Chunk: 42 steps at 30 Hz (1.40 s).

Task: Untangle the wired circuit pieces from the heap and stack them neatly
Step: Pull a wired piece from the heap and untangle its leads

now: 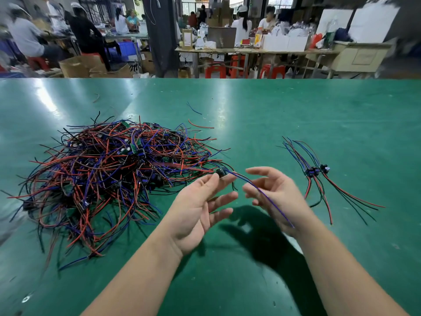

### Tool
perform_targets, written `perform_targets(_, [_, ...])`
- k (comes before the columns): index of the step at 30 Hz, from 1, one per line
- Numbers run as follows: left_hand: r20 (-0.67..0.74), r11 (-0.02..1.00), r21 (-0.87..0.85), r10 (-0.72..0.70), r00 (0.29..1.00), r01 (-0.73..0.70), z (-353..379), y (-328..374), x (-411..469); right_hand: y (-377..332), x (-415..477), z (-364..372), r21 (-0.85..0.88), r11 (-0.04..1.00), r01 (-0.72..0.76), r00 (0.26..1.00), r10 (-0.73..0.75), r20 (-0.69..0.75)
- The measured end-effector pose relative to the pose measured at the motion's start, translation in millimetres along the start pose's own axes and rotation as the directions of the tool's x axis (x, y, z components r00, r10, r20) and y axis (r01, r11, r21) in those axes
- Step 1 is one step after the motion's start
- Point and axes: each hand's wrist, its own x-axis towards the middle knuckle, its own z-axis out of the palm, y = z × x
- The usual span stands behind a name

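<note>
Heap (109, 174): dense tangle of red, blue and black leads, small green boards and black caps buried in it. One circuit piece (220, 172) sits just off the heap's right edge, pinched in my left hand (200, 206), with its blue lead trailing away from the heap across my right hand (273, 197). Stack (316, 171) lies well right of the heap: a few boards side by side, blue leads fanned to the far side, red and black ones toward me.

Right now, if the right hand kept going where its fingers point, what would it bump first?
Probably the circuit piece pinched by the left hand: the right hand points its open fingers left toward it. Its blue wire crosses the right palm. Depth is hard to judge.
</note>
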Motion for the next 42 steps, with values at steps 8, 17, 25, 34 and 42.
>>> perform_targets(8, [-0.163, 0.973, 0.21, 0.136, 0.977, -0.101, 8.9, -20.8, 1.3, -2.5, -11.2, 27.2, 0.366, 0.93, -0.022, 1.0, 0.014, 0.026])
perform_targets(17, [-0.074, 0.924, 0.316, 0.251, 0.965, -0.216, 7.2, -25.4, 3.6, -10.6, -10.3, 20.4, 0.394, 0.916, -0.074, 0.996, 0.086, -0.012])
perform_targets(25, [-0.158, 0.951, 0.309, 0.075, 0.985, -0.023, 2.3, -26.7, 5.0, -0.8, -7.0, 14.8, -0.029, 0.999, 0.018, 0.997, -0.02, -0.08])
perform_targets(34, [-0.064, 0.855, 0.512, -0.058, 0.996, 0.083, 14.2, -35.7, -1.1, -10.6, 10.5, -25.5, 0.164, 0.986, -0.031, 0.933, 0.088, -0.348])
perform_targets(42, [-0.031, 0.828, 0.548, -0.126, 0.991, 0.123, 14.2, -34.6, -5.8, -12.8, 13.2, -32.9, 0.15, 0.988, -0.037, 0.879, 0.104, -0.466])
